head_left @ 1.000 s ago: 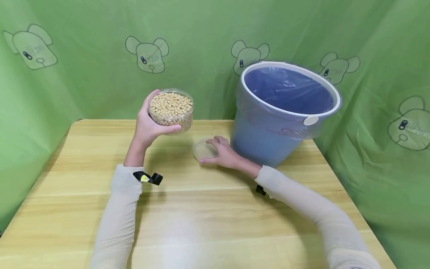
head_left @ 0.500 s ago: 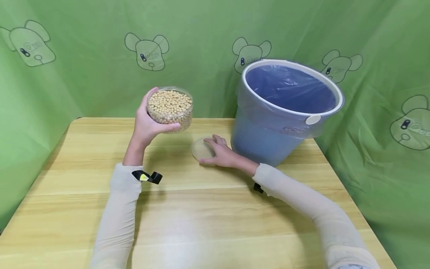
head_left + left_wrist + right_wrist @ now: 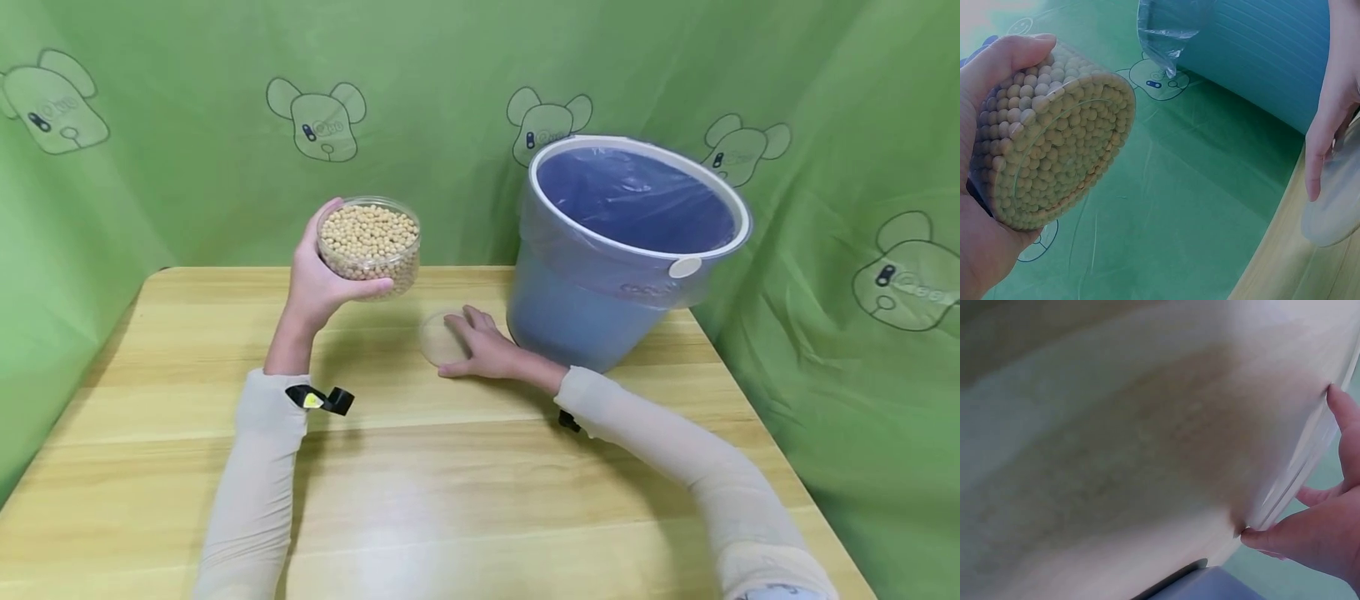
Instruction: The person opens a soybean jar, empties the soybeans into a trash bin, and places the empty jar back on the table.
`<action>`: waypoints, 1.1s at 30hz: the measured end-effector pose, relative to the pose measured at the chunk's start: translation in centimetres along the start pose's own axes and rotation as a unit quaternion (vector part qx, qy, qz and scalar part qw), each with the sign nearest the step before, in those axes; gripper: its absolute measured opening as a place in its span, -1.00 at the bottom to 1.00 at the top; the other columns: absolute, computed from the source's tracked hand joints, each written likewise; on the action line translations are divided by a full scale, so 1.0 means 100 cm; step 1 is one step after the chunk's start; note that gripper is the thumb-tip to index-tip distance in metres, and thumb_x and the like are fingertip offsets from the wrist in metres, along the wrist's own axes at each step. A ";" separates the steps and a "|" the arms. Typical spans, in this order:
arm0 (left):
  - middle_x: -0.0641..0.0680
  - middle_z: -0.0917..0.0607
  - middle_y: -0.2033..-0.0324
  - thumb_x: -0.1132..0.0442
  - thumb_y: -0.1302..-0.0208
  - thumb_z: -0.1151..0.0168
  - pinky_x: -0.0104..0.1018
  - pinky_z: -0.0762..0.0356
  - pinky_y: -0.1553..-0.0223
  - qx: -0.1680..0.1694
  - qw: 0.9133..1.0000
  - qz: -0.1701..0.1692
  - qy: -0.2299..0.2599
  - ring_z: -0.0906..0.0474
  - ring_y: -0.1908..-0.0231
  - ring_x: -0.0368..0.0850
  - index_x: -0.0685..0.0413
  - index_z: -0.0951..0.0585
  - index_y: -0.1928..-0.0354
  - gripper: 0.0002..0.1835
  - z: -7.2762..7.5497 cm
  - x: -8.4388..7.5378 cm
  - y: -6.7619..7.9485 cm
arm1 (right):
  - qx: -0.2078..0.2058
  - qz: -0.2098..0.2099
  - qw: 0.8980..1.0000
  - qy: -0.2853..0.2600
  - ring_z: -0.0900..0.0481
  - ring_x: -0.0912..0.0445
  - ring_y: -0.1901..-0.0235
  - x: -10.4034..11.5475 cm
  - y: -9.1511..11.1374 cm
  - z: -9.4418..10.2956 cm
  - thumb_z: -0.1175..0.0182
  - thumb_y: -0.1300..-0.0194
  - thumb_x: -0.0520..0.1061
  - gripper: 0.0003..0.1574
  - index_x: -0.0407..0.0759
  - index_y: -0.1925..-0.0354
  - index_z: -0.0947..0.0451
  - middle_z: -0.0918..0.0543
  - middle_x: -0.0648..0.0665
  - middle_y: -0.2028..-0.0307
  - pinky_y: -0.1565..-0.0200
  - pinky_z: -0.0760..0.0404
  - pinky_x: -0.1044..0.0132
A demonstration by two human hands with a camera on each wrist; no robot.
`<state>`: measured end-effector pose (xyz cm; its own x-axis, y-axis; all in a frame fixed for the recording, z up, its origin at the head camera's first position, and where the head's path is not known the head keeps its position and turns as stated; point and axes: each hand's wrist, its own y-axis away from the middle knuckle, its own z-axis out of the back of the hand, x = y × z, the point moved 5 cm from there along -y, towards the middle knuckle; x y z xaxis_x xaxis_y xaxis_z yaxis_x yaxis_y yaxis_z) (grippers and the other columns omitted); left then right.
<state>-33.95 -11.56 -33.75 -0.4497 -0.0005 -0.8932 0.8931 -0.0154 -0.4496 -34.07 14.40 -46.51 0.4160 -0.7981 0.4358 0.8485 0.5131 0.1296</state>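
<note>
A clear round jar of pale dried soybeans (image 3: 371, 233) is gripped by my left hand (image 3: 311, 287), held above the table with its open top toward me. In the left wrist view, thumb and fingers curl round the jar's side, and beans (image 3: 1066, 144) show through its bottom. A clear round lid (image 3: 441, 340) lies flat on the table. Over the lid's right part, my right hand (image 3: 486, 348) has its fingers spread. In the right wrist view, fingertips (image 3: 1254, 537) rest at the table by the lid's edge (image 3: 1291, 481).
A blue bucket (image 3: 577, 308) with a white rim and plastic liner stands at the table's back right, just behind the right hand. The wooden table (image 3: 420, 483) reaches a green printed curtain (image 3: 435, 125) at the back and sides.
The lid, slightly tilted a second ago, now lies flat, and my right hand's fingers have spread wider over it. My left hand keeps holding the jar in about the same place.
</note>
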 end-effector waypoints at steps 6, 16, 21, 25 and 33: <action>0.11 -0.40 -0.42 0.46 0.37 -0.68 -0.08 -0.45 -0.43 0.004 1.000 0.000 -0.006 -0.40 -0.36 0.02 -0.09 -0.25 -0.53 0.28 -0.001 0.002 0.000 | 0.008 -0.008 1.000 0.006 0.12 -0.35 -0.57 0.002 0.000 -0.001 -0.35 -0.19 0.42 0.29 -0.03 -0.62 0.02 0.20 -0.44 -0.60 -0.45 -0.24 -0.39; 0.09 -0.42 -0.41 0.48 0.36 -0.67 -0.09 -0.45 -0.44 -0.015 1.000 -0.004 0.006 -0.40 -0.36 0.01 -0.05 -0.25 -0.53 0.26 0.009 0.001 0.001 | 0.012 0.000 0.999 0.033 0.18 -0.39 -0.57 0.007 -0.002 0.000 -0.32 -0.20 0.44 0.30 -0.01 -0.62 0.06 0.21 -0.45 -0.59 -0.51 -0.02 -0.42; 0.09 -0.42 -0.41 0.48 0.35 -0.67 -0.09 -0.45 -0.44 -0.015 1.000 -0.007 0.006 -0.40 -0.36 0.01 -0.03 -0.25 -0.53 0.26 0.010 0.000 -0.001 | 0.000 0.024 0.998 0.058 0.15 -0.36 -0.57 0.011 -0.002 0.003 -0.31 -0.22 0.44 0.27 -0.02 -0.62 0.03 0.16 -0.44 -0.59 -0.56 0.04 -0.34; 0.09 -0.42 -0.41 0.47 0.35 -0.67 -0.09 -0.44 -0.45 -0.015 1.000 -0.006 0.004 -0.40 -0.36 0.00 -0.03 -0.25 -0.53 0.26 0.009 0.001 -0.002 | -0.014 0.052 0.995 0.085 0.10 -0.32 -0.57 0.019 0.000 0.009 -0.29 -0.24 0.44 0.24 -0.05 -0.61 -0.01 0.10 -0.43 -0.59 -0.59 0.11 -0.27; 0.09 -0.42 -0.40 0.47 0.36 -0.67 -0.08 -0.45 -0.44 -0.024 1.000 -0.005 0.009 -0.41 -0.36 0.01 0.03 -0.23 -0.54 0.27 0.011 0.000 -0.001 | -0.068 0.081 0.988 0.114 -0.04 -0.33 -0.54 0.036 0.004 0.035 -0.26 -0.29 0.40 0.15 -0.09 -0.58 -0.10 -0.05 -0.40 -0.56 -0.57 0.06 -0.32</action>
<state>-34.04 -12.68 -33.72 -0.4586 0.0182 -0.8885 0.8884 0.0334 -0.4579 -33.37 12.86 -41.79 0.5993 -0.7674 0.2278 0.7947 0.6046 -0.0538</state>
